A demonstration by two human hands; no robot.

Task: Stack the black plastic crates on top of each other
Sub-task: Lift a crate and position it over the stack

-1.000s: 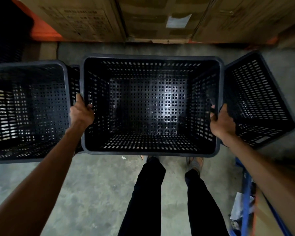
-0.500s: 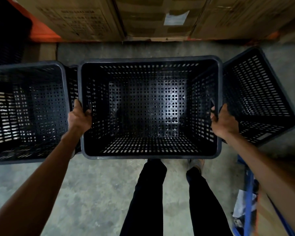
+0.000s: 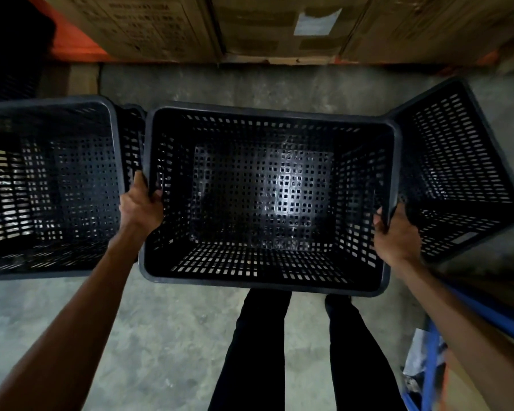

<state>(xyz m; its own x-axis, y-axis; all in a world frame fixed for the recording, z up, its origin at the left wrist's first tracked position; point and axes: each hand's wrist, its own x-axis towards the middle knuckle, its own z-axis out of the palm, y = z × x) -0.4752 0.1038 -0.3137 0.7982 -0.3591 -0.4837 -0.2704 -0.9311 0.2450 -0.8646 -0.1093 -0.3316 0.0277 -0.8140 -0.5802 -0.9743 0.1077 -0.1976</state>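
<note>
The left crate (image 3: 51, 185) runs off the left edge of the frame, so only part of its rim and mesh floor can be seen, and whether it sits on other crates is hard to tell in the dim light. A sliver of another black mesh wall (image 3: 131, 134) shows in the gap between it and the middle crate; what it belongs to cannot be made out. The right crate (image 3: 457, 170), in the right part of the frame, lies tipped with its open mouth turned toward the centre, its lower corner partly behind the right hand (image 3: 396, 232). The print on the cardboard boxes (image 3: 149, 22) along the top edge is too blurred to read, and the blue frame (image 3: 431, 369) at lower right is cut off.

The middle crate (image 3: 267, 197) fills the centre of the picture, held above the concrete floor (image 3: 149, 336) and the person's black trouser legs (image 3: 255, 345). The left hand (image 3: 141, 207) is closed over its left rim, thumb outside and fingers hooked in; the right hand grips the right rim the same way.

Compared with a second ago, the held crate sits lower and further right in the frame and is slightly tilted, its right side dipping, and a wider gap has opened toward the left crate. Both hands keep their hold.
</note>
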